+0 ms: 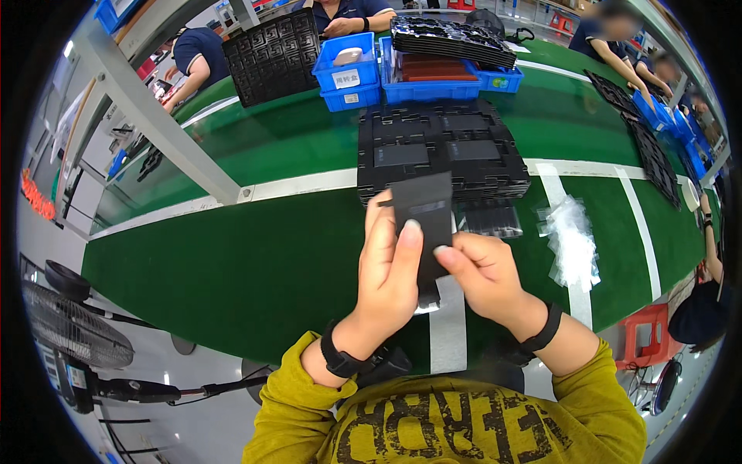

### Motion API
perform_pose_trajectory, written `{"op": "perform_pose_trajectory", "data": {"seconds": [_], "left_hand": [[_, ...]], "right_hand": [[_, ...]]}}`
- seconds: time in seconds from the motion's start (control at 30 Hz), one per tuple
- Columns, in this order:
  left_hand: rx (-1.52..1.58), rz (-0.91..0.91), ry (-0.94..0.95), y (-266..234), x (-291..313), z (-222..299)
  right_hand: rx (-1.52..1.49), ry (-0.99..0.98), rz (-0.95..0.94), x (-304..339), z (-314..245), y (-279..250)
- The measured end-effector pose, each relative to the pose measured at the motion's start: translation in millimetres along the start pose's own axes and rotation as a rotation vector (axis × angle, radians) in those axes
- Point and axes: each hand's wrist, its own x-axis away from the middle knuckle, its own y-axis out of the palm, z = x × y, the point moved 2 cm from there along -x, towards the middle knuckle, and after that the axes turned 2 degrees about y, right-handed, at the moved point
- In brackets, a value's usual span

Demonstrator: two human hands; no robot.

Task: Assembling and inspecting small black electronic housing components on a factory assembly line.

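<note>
Both my hands grip a flat black rectangular piece (pixel 427 193) tilted up above the green bench. My left hand (pixel 382 271) closes on its left side, thumb lying across its face. On the lower right edge, my right hand (pixel 491 274) pinches it with thumb and curled fingers. A shiny clear bit shows at its lower end, partly hidden by my left hand. Just beyond stands a stack of black moulded trays (pixel 502 166); similar dark flat pieces (pixel 400 155) lie in the top one. Clear plastic strips (pixel 495 220) lie between that stack and my right hand.
A heap of clear film pieces (pixel 573 243) lies right of my hands. Behind the tray stack are blue bins (pixel 352 97), with more black trays (pixel 456 42) on top. A metal post (pixel 170 147) rises at left, near a fan (pixel 69 325). Other people sit around the bench.
</note>
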Motion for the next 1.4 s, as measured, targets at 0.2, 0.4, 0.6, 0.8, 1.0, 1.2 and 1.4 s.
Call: {"op": "perform_pose_trajectory", "data": {"seconds": [0.2,0.4,0.6,0.8,1.0,1.2,1.4], "left_hand": [[0.416,-0.293,0.217,-12,-23,10],[0.129,-0.246,0.284,-16,-15,22],[0.024,-0.084,0.044,0,-10,23],[0.249,-0.107,-0.275,4,-3,18],[0.279,-0.183,-0.301,2,-4,21],[0.35,-0.33,-0.245,-3,-4,15],[0.714,-0.441,-0.203,-4,-7,1]], "right_hand": [[-1.496,0.401,-0.699,10,12,8],[-0.745,0.375,-0.415,1,18,-5],[-0.062,-0.037,-0.025,0,-3,-14],[-0.225,0.054,0.001,4,4,-11],[-0.488,0.205,-0.054,6,7,-8],[-0.922,0.353,-0.285,7,16,-4],[-1.253,0.402,-0.509,15,18,7]]}}
